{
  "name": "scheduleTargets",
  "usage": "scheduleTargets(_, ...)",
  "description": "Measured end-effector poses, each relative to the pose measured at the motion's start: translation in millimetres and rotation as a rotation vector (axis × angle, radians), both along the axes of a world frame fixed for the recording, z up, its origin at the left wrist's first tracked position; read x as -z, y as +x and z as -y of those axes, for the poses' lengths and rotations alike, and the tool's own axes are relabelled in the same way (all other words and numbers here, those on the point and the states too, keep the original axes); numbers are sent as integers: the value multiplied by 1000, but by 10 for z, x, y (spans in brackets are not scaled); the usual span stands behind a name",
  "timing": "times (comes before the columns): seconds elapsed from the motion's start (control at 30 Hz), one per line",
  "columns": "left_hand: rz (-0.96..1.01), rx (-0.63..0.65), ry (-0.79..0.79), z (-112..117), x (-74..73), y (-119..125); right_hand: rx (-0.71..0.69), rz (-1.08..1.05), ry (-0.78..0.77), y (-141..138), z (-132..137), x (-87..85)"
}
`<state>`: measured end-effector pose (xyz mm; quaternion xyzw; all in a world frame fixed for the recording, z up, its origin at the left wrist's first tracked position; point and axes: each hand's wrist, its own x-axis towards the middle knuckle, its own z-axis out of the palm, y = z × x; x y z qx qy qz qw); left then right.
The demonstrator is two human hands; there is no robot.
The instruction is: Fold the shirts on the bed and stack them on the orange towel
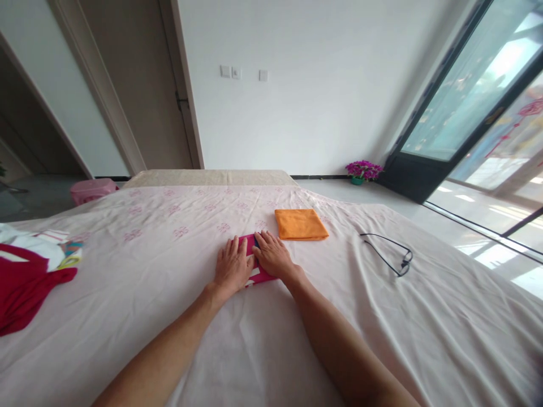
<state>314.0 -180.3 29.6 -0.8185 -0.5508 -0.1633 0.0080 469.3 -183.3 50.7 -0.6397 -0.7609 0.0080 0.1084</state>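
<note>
Both my hands lie flat, fingers stretched out, on a small folded pink and red cloth [250,244] in the middle of the bed. My left hand [232,264] covers its left part and my right hand [274,254] covers its right part. The two hands sit side by side and nearly touch. Most of the cloth is hidden under them. A folded orange cloth [300,224] lies just beyond my right hand, apart from it.
The bed carries a pale pink flowered sheet [169,243]. A heap of red and patterned clothes [29,271] lies at the left edge. A black cable [392,254] lies on the right. A pink stool [91,189] and a flower pot [362,171] stand on the floor.
</note>
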Motion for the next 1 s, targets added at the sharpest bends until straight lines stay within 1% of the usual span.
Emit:
scheduleTargets(0.13,-27,7,1,17,-13,-101,-4,-33,-7,49,-37,52)
scheduleTargets(0.27,-32,66,20,53,74,-319,-82,-60,-17,142,-51,64)
scheduleTargets(0.37,-5,142,59,93,171,-592,-122,-81,-35,233,-28,46)
scheduleTargets(0.47,58,186,90,129,262,-914,-71,-91,-23,243,21,-46)
scheduleTargets(0.53,96,177,95,148,307,-1122,-44,-89,21,166,64,-131)
scheduleTargets(0.63,101,172,96,184,343,-1392,-109,-52,95,-41,128,-200)
scheduleTargets(0.7,73,200,99,216,347,-1541,-180,-21,121,-178,160,-164)
scheduleTargets(0.8,44,235,118,266,346,-1718,-233,-10,130,-292,188,-24)
scheduleTargets(0.9,53,254,137,290,363,-1831,-256,-51,153,-284,189,79)
scheduleTargets(1.0,78,264,153,288,385,-1876,-294,-174,161,-187,156,63)
